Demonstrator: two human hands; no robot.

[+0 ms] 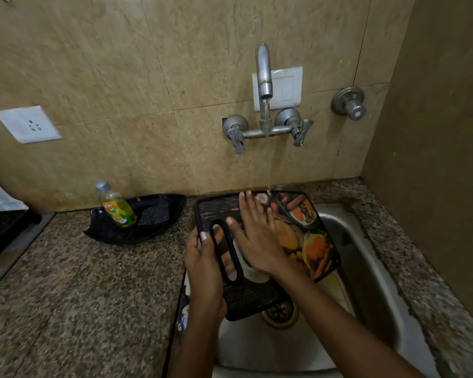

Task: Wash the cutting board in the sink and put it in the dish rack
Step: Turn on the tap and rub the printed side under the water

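Observation:
A black cutting board (309, 230) printed with food pictures is held tilted over the steel sink (366, 282). My left hand (205, 266) grips its left edge beside the long handle slot, thumb on top. Flat on the board's face lies my right hand (254, 236), fingers spread and pointing toward the wall. A thin stream of water falls from the wall tap (264, 77) onto the board's far edge, just right of my right fingertips. No dish rack is in view.
A black tray (104, 233) on the granite counter left of the sink holds a green dish soap bottle (118, 207) and a dark scrub pad (155, 214). The sink drain (280, 313) shows below the board. A side wall rises close on the right.

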